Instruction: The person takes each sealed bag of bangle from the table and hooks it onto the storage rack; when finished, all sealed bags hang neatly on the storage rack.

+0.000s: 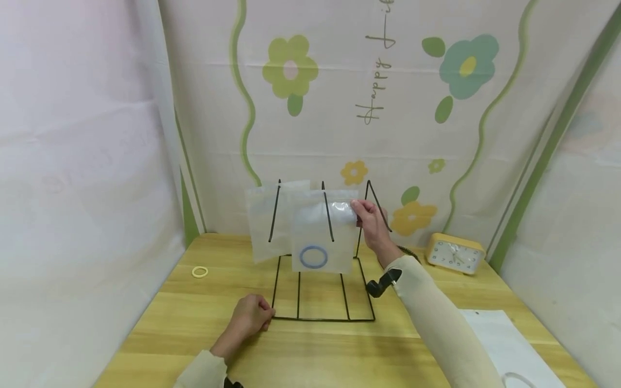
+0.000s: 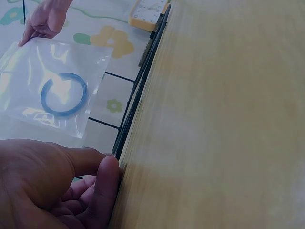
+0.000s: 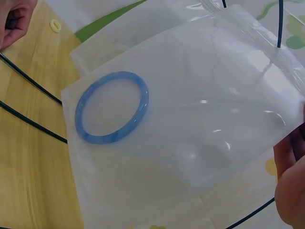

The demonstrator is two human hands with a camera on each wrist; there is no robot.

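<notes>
My right hand (image 1: 372, 225) pinches the upper right edge of a clear zip bag (image 1: 310, 221). Low inside the bag lies a blue bangle (image 1: 313, 257). The bag hangs at the middle prong of a black wire rack (image 1: 322, 320). Behind it to the left, a second clear bag (image 1: 264, 226) hangs at the left prong. With thumb and index finger my left hand (image 1: 250, 315) pinches the rack's front left corner at the tabletop. The left wrist view shows those fingertips (image 2: 108, 167) against the black wire.
A small pale yellow ring (image 1: 199, 272) lies on the wooden table (image 1: 194, 328) at the left. The yellow alarm clock (image 1: 455, 253) stands at the back right. White sheet (image 1: 509, 345) at the right front bears a pale ring (image 1: 518, 377). A printed cloth hangs behind.
</notes>
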